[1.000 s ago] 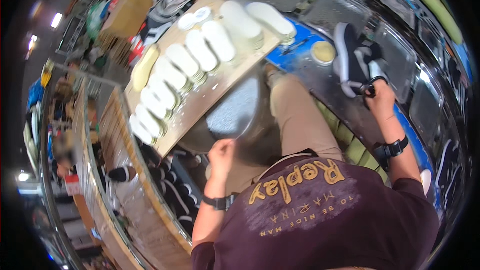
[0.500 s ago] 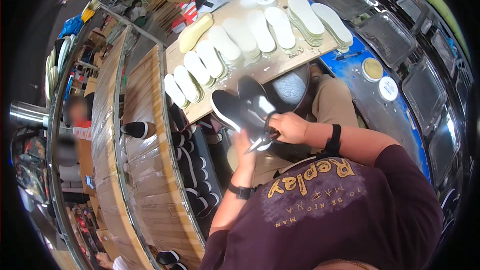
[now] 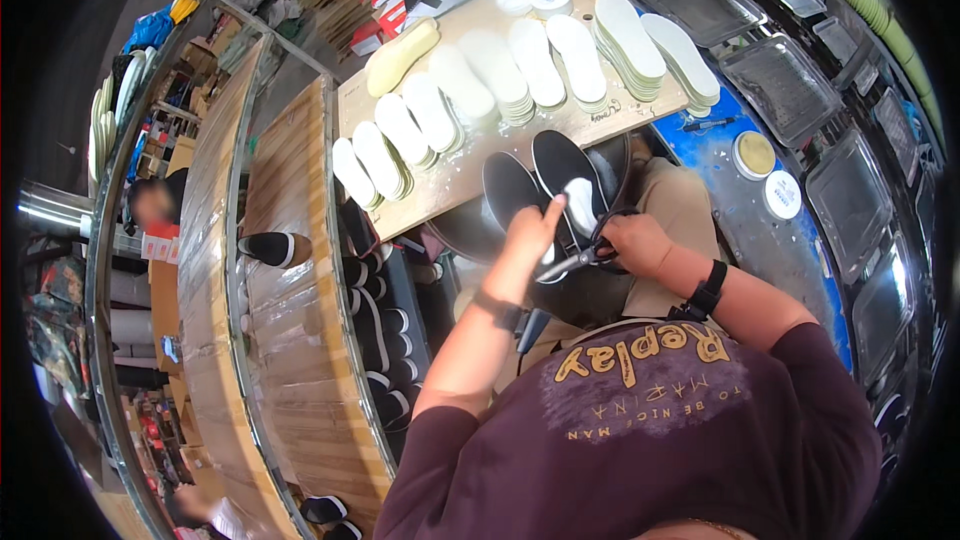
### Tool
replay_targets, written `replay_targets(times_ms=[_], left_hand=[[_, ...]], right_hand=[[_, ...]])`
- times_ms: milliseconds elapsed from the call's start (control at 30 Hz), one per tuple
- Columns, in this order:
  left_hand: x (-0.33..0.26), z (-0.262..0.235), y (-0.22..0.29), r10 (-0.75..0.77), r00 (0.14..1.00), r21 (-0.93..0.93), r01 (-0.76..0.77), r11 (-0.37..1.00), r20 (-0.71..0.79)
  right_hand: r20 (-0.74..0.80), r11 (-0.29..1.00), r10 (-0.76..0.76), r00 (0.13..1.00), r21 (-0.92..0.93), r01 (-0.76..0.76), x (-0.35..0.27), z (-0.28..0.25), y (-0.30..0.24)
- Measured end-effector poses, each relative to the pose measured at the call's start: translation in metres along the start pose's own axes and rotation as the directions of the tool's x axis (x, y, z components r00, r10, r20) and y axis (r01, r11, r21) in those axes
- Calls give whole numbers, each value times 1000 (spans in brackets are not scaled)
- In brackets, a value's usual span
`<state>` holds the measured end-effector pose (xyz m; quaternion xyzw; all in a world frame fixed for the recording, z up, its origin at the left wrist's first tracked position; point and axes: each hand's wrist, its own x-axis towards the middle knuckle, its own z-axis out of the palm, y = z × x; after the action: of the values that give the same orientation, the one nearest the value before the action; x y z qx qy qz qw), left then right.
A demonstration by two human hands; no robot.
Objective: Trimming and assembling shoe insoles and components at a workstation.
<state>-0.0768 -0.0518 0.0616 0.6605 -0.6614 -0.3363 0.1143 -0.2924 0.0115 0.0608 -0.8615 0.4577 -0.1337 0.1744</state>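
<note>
While your left hand (image 3: 530, 230) pinches the dark shoe upper (image 3: 520, 202) near its heel end, fingers closed on it, your right hand (image 3: 632, 243) is wrapped round the handles of the scissors (image 3: 585, 255), blades pointing toward the left hand and touching the upper's edge. Can't tell how far the blades are open. A second dark upper (image 3: 562, 165) with a white lining patch sits just beyond both hands, overlapping the first; both lie over your lap, between the hands and the bench.

Beyond the hands: wooden board (image 3: 470, 168) on the bench, carrying rows of white insoles (image 3: 500, 85) in stacks, plus one yellowish insole (image 3: 402, 55) at the far-left end. Two small round white tubs (image 3: 533, 0) at the board's far edge.

To the right of your right hand: blue bench surface (image 3: 735, 210) with two round tins (image 3: 767, 172), a pen (image 3: 710, 124) further out, then clear plastic trays (image 3: 775, 85) beyond that.

To the left of your left hand: curved wooden rack (image 3: 290, 340) with dark slip-on shoes (image 3: 375, 325) lined up along it, one (image 3: 272, 248) sitting on top. Another person (image 3: 155, 208) further left, blurred.
</note>
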Motion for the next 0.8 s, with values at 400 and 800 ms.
replay_targets(times_ms=[400,800], left_hand=[[-29,29,-94,-175,890,-579,-114,807,-420],[-100,-18,-87,-83,997,-665,63,744,2]], right_hand=[[-278,827,391,877,525,-203,-9,-37,-12],[-122,957,153,981,267,-116,42,-56,-57]])
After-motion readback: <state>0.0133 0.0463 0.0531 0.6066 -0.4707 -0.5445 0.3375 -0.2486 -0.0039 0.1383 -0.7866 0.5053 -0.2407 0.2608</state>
